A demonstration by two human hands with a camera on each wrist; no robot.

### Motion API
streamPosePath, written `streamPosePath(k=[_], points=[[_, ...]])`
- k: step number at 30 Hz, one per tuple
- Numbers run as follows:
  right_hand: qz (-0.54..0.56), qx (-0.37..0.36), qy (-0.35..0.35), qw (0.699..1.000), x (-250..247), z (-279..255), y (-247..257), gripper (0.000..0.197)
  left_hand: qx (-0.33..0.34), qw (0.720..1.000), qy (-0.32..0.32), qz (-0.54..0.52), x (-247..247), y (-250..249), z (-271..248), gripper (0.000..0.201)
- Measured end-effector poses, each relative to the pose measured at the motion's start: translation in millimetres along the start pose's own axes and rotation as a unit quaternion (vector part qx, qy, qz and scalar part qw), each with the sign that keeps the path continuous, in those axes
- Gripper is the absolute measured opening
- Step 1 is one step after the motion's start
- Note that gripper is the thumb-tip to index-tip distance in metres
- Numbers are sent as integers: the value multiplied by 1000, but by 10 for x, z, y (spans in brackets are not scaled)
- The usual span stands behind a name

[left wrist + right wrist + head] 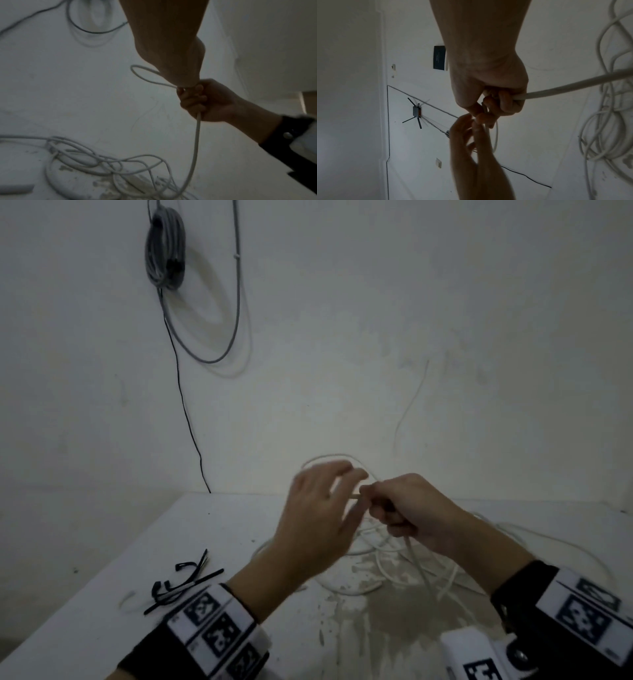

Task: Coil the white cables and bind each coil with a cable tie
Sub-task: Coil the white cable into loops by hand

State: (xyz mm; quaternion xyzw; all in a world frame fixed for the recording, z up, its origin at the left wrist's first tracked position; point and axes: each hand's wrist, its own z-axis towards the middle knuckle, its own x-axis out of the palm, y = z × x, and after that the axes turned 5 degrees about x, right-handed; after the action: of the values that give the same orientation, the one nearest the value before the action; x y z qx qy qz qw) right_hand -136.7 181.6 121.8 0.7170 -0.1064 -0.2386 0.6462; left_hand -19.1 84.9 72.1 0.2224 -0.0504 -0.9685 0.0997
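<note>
I see a grey cable bundle (164, 251) hanging high on the white wall (342, 320), with one long grey loop (219, 337) drooping below it. A thin black wire (186, 412) runs down the wall to the back edge of the white table (102, 559). The table's paint is worn and chipped near its middle. From the right wrist view I make out a dark rectangular panel (439, 57), a small dark box with four antennas (416, 112) and a pale switch (438, 162), all on the wall.

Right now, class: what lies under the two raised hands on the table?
A loose tangle of white cable on the stained white table; the hands hide part of it.
</note>
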Motion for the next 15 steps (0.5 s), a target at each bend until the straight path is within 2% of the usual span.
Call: streamPosePath(k=[2,5,7,9,11,12,13,15], points=[[8,7,25,1000,5,-7,30,34,-5,997,56,-51,18,-79,-20,31],[52,23,63,996,-5,-33,70,35,-38,994,64,-78,-11,-88,20,39],[114,21,52,992,-54,-17,123,32,-45,996,57,-55,-33,-32,66,40],[214,2,16,977,-148,-4,209,26,-117,985,64,-107,-62,14,121,32],[314,-40,3,949,-265,-24,300,23,-210,952,93,-203,-87,68,168,22],[328,-69,10,942,-313,-46,335,22,-260,927,90,-254,-120,81,199,21],[304,-95,17,948,-341,-75,358,20,-307,897,76,-310,-157,85,236,22],[147,-139,11,979,-304,-153,369,16,-388,815,47,-429,-230,82,330,25]])
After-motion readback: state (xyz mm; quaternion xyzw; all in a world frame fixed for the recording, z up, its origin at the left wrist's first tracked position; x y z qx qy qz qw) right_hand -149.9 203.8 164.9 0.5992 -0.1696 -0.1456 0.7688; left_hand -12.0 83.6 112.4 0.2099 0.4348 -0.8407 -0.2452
